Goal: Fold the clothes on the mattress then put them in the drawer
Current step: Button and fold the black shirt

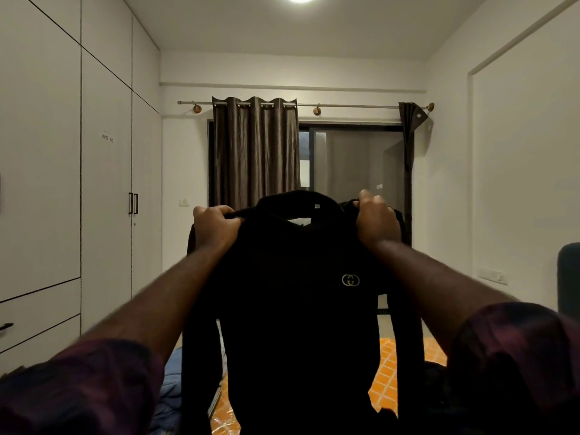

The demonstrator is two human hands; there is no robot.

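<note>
A black long-sleeved collared shirt (pixel 298 309) with a small round logo on the chest hangs upright in front of me, held up in the air. My left hand (pixel 215 227) grips its left shoulder and my right hand (pixel 376 219) grips its right shoulder, both with fingers curled into the cloth. The sleeves dangle down at either side. Below, the mattress with an orange patterned sheet (pixel 389 372) shows past the shirt, mostly hidden by it. Blue clothing (pixel 171 384) lies at the lower left.
A white wardrobe (pixel 103 183) lines the left wall, with drawers (pixel 37 315) low down at the far left. Brown curtains (pixel 254 152) and a dark window stand at the far wall. A dark blue object (pixel 568 277) sits at the right edge.
</note>
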